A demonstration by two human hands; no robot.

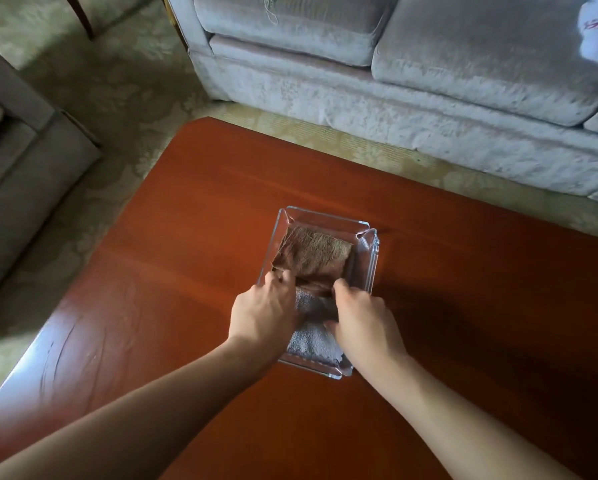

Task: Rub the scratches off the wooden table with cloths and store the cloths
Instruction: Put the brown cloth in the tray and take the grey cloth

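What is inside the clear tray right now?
In the clear tray, a brown cloth fills the far half, a grey cloth the near half. The left hand and right hand pinch the brown cloth's near edge, hiding the grey cloth's middle.

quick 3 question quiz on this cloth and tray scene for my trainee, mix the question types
1. True or false: the brown cloth lies on the wooden table, outside the clear tray.
2. Which cloth lies at the tray's near end, closest to the person? A) brown B) grey C) white
3. Fill in: beyond the table stands a pale ____.
Key: 1 false, it lies in the tray's far end. 2 B, the grey cloth, showing between the left hand and right hand. 3 sofa.
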